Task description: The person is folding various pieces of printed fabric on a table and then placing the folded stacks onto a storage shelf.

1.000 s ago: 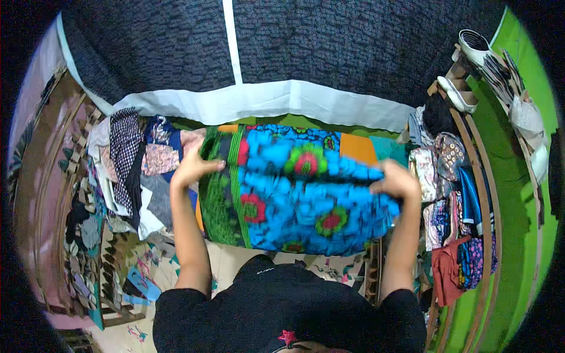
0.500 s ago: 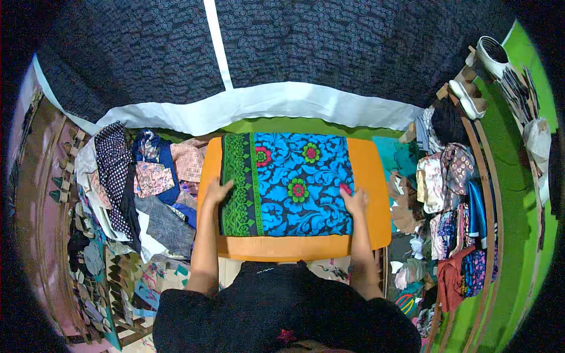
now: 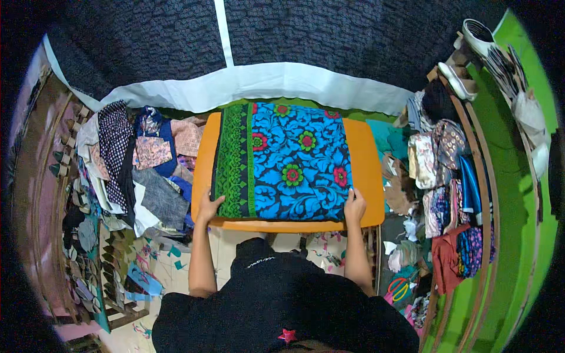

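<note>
The folded blue, black and green floral cloth [image 3: 297, 167] lies flat on the smooth orange table [image 3: 366, 170], the bare left hand [image 3: 206, 207] and right hand [image 3: 355, 207] at its near corners, likely to steady both sides, though whether either grip is closed I cannot tell.

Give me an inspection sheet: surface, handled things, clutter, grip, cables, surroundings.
Surface: orange board with rounded corners
Handled things: folded blue, black and green floral cloth, flat on the board
Clutter: mixed-colour fabric pile left, patterned garments right, scraps on pale tiled floor
Grip: left hand at the cloth's near left corner, right hand at its near right; finger closure unclear
Cables: nothing seen
Surroundings: dark patterned fabric with white border
</note>
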Tool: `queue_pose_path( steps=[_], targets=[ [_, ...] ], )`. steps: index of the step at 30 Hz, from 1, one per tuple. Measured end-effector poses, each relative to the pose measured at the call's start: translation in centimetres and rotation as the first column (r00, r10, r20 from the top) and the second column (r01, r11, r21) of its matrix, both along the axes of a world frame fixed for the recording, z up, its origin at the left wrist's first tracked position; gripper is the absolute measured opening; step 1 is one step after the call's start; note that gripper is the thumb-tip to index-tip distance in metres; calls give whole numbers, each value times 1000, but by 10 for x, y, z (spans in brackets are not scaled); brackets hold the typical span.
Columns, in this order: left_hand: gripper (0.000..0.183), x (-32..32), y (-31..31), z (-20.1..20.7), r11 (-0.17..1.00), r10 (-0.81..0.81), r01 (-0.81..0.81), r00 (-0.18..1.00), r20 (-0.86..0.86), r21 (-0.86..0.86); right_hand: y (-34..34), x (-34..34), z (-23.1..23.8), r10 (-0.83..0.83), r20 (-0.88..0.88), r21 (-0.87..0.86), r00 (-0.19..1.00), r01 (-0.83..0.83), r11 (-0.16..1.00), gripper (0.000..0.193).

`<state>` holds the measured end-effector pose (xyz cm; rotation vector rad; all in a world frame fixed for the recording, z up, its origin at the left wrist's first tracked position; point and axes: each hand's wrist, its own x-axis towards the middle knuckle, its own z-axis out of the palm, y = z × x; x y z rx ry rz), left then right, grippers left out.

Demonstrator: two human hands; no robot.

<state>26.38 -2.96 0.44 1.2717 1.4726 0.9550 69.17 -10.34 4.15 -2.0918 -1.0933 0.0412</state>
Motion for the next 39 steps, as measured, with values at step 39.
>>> queue_pose_path(
  steps=[39],
  targets=[
    [52,9,203,-39,987,150,-158,950,-275,-6,160,47,-74,251,-218,4,943,-257,967,38]
  ],
)
